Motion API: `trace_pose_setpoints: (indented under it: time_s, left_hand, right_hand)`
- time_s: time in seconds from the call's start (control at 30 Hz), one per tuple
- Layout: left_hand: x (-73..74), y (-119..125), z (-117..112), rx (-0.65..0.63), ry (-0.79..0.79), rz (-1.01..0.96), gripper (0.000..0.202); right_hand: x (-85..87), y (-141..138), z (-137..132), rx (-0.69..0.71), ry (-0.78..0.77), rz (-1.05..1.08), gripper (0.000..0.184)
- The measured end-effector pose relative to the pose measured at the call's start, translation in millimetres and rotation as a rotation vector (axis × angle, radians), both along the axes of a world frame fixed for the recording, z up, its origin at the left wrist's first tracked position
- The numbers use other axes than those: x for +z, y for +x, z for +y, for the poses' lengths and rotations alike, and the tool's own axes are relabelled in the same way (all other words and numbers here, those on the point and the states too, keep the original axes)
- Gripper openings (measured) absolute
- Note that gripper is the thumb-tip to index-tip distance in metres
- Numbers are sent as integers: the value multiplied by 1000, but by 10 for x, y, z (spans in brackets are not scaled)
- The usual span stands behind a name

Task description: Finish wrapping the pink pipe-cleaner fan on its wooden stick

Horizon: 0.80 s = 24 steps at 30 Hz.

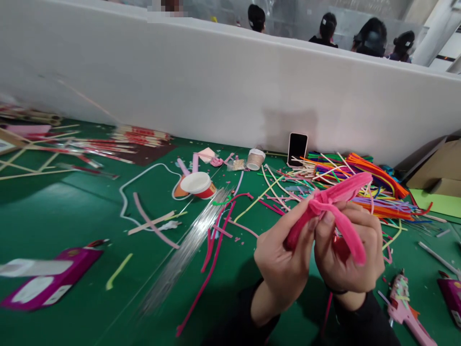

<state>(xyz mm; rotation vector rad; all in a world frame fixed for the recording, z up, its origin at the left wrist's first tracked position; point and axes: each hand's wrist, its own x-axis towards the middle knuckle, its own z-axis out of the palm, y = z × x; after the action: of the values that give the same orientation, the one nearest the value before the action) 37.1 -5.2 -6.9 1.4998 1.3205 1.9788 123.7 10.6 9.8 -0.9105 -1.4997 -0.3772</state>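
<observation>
Both hands are raised over the right half of the table around a bundle of bright pink pipe cleaners (344, 190), bent into loops. My left hand (284, 254) has its fingers closed around the bundle's lower left part. My right hand (349, 250) pinches the bundle near its middle, where the loops meet. One pink loop points up to the right, and another hangs down over my right fingers. The fingers hide part of the bundle's lower end.
A pink glue gun (405, 307) lies at the lower right. Loose coloured pipe cleaners (382, 206) pile up behind my hands, near a propped phone (297, 148). Thin metal wires (187, 250), a paper cup (198, 185) and a purple package (57, 278) lie to the left. A white partition (216, 81) stands behind.
</observation>
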Motion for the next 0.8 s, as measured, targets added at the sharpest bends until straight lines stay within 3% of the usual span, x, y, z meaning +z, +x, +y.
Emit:
trace_pose_setpoints:
  time_s: [0.2,0.47,0.6,0.8]
  left_hand:
    - [41,-27,33,-89,23,-42,32]
    - [33,-9,35,-143,-4,-114,28]
    - [17,-13,52,-138,-5,-139,24]
    - [57,-34,51,-141,-48,-103,22]
  right_hand:
    - [-28,73,31,56,-45,-53,8]
    - [40,60,152,74,69,-3,11]
    - [40,105,176,-4,93,-19,10]
    - [97,279,77,163,-43,-24,31]
